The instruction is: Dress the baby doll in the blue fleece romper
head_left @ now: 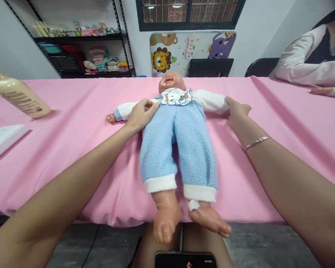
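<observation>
A baby doll (171,82) lies on its back on the pink-covered table, its bare feet hanging over the near edge. It wears blue fleece trousers (181,137) with white cuffs and a white top with an animal-face bib (176,96). My left hand (142,114) is closed at the doll's side, pinching the clothing near the waist and armpit. With its fingers closed, my right hand (238,111) grips the end of the white sleeve (212,101), which is stretched sideways. The doll's hand on that side is hidden; its other hand (111,118) shows past a blue cuff.
A lotion bottle (21,95) and a white box (7,139) are on the left of the pink cloth (95,100). Another person's sleeve (301,63) rests at the far right. A phone (185,259) lies at my lap. Stocked shelves (80,39) stand behind.
</observation>
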Available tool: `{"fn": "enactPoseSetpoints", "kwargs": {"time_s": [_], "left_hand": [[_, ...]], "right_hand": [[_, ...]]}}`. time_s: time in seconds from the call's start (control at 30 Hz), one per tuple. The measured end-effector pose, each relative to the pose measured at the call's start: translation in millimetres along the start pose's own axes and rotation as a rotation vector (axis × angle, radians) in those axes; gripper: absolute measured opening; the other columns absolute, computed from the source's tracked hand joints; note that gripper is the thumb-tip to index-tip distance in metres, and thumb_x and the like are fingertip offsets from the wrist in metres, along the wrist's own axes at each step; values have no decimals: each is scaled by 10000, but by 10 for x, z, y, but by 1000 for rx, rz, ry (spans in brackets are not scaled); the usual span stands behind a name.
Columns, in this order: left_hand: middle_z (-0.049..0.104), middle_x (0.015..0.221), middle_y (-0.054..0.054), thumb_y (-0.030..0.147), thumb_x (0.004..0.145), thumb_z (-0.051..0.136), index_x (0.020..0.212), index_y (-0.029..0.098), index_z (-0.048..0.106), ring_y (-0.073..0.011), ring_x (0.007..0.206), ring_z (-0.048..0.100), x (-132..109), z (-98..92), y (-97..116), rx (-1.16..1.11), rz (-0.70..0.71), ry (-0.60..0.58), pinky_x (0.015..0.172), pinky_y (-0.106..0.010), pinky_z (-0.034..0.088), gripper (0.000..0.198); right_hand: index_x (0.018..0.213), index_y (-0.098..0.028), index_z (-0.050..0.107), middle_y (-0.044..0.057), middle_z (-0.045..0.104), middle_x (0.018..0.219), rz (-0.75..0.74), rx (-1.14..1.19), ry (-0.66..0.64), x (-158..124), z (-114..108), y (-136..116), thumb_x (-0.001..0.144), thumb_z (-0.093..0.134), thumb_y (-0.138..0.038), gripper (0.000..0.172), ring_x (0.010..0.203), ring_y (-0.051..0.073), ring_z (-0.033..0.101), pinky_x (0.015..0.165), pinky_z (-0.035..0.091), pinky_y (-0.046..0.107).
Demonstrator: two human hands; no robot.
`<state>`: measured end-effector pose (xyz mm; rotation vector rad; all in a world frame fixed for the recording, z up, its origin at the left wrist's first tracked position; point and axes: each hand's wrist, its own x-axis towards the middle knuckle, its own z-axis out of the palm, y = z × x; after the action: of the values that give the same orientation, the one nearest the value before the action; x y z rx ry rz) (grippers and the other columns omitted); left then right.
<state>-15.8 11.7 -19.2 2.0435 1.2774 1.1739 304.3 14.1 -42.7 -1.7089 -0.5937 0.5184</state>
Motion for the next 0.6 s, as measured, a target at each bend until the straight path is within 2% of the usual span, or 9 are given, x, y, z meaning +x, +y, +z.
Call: {"fn": "enactPoseSetpoints", "kwargs": {"time_s": [0.1,0.17,0.3,0.33,0.4,0.47,0.5,0.53,0.6], "left_hand": [[530,707,0,394,891,590,737,194,511,-153,681,475,-4,-30,-72,-10,-84,-36,667,-275,380,264],[485,668,11,391,897,585,692,195,500,-143,635,426,-5,-40,-92,-58,-104,-73,632,-270,351,296],[510,691,13,336,868,613,706,194,538,-131,633,428,-12,-31,-105,-222,-113,-82,634,-253,377,228],[527,707,12,312,849,630,726,195,544,-129,646,446,-13,-24,-108,-268,-122,-70,642,-248,393,190],[574,763,5,266,801,664,774,198,550,-129,703,500,-13,-7,-114,-348,-140,-36,684,-241,435,135],[618,835,-6,241,756,685,826,203,553,-139,789,552,-11,9,-118,-396,-151,-2,742,-246,473,155],[630,863,-10,238,740,688,843,205,551,-144,825,568,-10,16,-119,-402,-153,10,764,-252,484,174],[637,878,-13,239,730,687,852,206,548,-149,848,580,-9,22,-119,-398,-152,17,775,-256,491,187],[643,891,-16,241,728,679,859,208,543,-153,869,595,-7,29,-120,-381,-145,15,785,-263,498,191]], "right_hand": [[1161,-203,393,159,540,1267,57,-96,81,-53,-21,-14,784,726,-377,532,1177,309,576,1002,492,467],[1186,-176,411,189,504,1337,-1,-137,62,-79,0,-10,826,683,-345,482,1244,319,532,1046,450,465],[1185,-144,461,243,456,1382,-48,-298,90,-129,37,-27,828,673,-306,446,1352,373,404,1116,339,513],[1188,-136,468,249,448,1390,-86,-325,111,-160,38,-49,826,671,-275,437,1370,375,374,1132,312,510],[1177,-136,485,231,452,1393,-281,-309,138,-256,37,-113,837,645,-204,382,1377,343,354,1151,279,475],[1104,-161,521,176,522,1312,-567,-206,111,-396,48,-175,847,598,-149,268,1306,292,422,1119,315,437],[1044,-175,539,143,569,1225,-678,-134,55,-475,61,-194,853,577,-143,197,1224,265,484,1071,360,418],[973,-188,549,111,605,1109,-737,-57,-28,-553,78,-199,858,563,-152,122,1104,241,544,994,411,397],[836,-200,550,51,601,861,-724,65,-209,-685,118,-164,867,553,-202,31,825,193,574,804,446,350]]}}
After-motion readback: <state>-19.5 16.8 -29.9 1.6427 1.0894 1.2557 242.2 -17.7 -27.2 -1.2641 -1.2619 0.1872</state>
